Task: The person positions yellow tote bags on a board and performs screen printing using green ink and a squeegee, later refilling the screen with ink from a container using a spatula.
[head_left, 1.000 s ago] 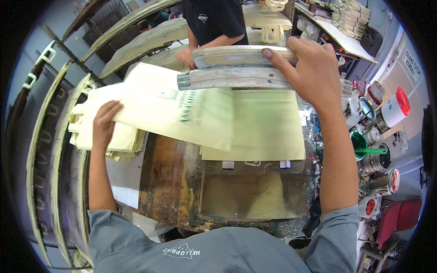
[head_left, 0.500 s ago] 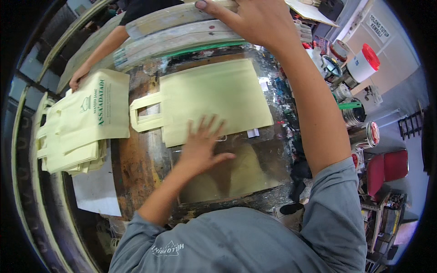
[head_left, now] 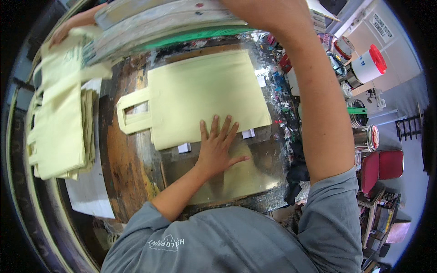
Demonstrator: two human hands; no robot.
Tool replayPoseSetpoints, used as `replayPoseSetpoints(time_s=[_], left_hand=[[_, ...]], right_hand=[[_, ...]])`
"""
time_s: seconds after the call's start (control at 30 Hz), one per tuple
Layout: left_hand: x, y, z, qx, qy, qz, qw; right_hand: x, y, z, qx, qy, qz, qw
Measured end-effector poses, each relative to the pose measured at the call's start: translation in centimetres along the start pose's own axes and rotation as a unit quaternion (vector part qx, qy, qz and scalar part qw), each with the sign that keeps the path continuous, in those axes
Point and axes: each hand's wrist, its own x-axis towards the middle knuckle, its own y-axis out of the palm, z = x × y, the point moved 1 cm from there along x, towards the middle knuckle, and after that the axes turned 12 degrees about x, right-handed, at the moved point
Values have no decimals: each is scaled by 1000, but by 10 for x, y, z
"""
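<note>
A pale yellow cloth bag (head_left: 205, 91) lies flat on the worktable, its looped handle pointing left. My left hand (head_left: 220, 148) rests at the bag's near edge, fingers spread over the cloth and palm on the shiny board (head_left: 255, 177) below it. At the top edge of the view my right hand (head_left: 273, 11) is by a raised, paint-smeared frame (head_left: 164, 20) with a green strip along its lower side; its fingers are out of view. Small white tabs (head_left: 184, 148) show beside the bag's near edge.
At the left, another person's hand (head_left: 59, 34) handles a blurred bag with green print above a stack of similar bags (head_left: 59, 132). Paint tins and a white tub with a red lid (head_left: 366, 66) stand along the right. A red chair (head_left: 380, 170) is beyond them.
My left hand has moved slightly right and settled on the bag's edge. My right hand has gone further up, partly out of view. The other person's hand has lifted the printed bag off the stack.
</note>
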Motion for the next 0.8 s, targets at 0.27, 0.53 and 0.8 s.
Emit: replayPoseSetpoints(time_s=[0.27,0.53,0.8], left_hand=[[-2,-100,75,-376,-291,-116,872],[-61,-131,108,-469,-301,-194,808],[-112,-21,96,-186,-308,-172,917]], right_hand=[[-15,30,-34,-32,-67,-46,996],[-118,83,-71,-41,-177,57,982],[-156,118,-82,25,-80,183,979]])
